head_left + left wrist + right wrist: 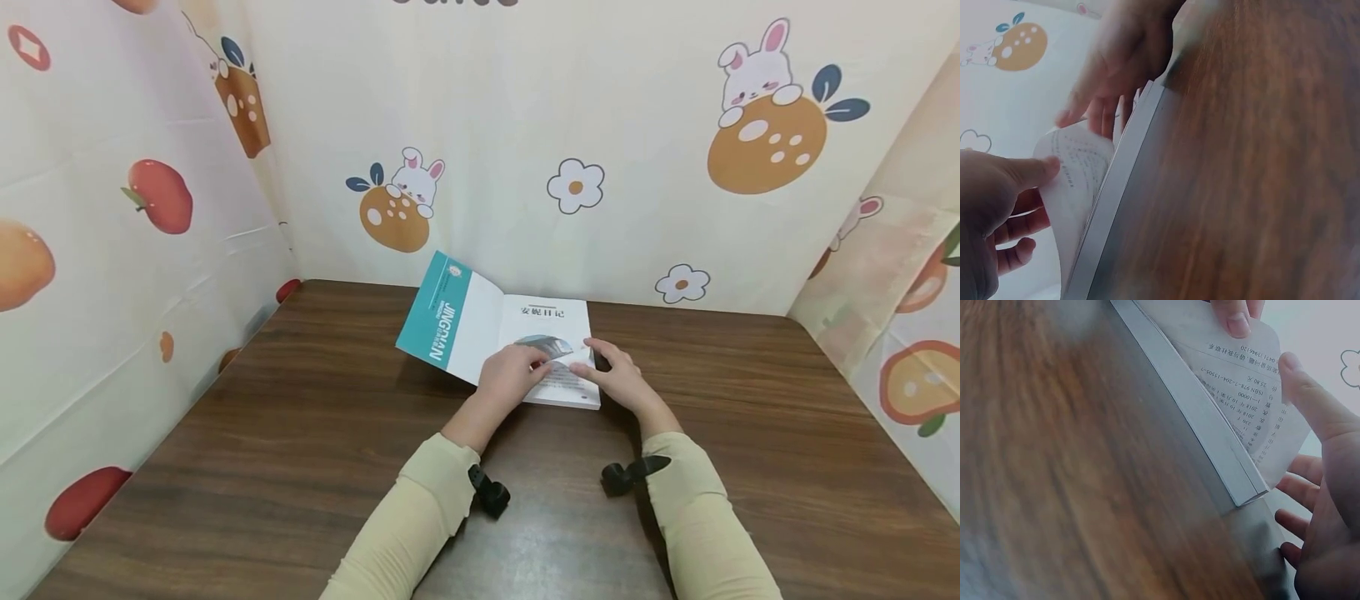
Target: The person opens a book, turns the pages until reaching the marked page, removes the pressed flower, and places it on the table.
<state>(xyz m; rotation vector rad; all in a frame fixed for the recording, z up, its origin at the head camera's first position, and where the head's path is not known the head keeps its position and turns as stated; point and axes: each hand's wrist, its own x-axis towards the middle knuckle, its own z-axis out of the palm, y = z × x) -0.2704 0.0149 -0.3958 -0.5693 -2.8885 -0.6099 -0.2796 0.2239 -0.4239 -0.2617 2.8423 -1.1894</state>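
A book [546, 392] lies opened on the wooden table, its teal cover flap [435, 321] folded out to the left. The title page shows Chinese characters above a grey picture. My left hand [510, 372] pinches a lifted page [1075, 187], thumb on its printed face and fingers behind. My right hand [624, 377] is at the book's right side, thumb and forefinger spread apart. In the right wrist view, the right thumb [1304, 384] is at the page's edge, and the other fingers extend behind the page near the book's corner. Small print and an ISBN line show on the raised leaf.
The brown table [315, 467] runs back to a pale curtain [495, 125] printed with rabbits, fruit and flowers. More printed cloth hangs at both sides. Black straps with small cameras [491, 493] sit on both wrists, over light yellow sleeves.
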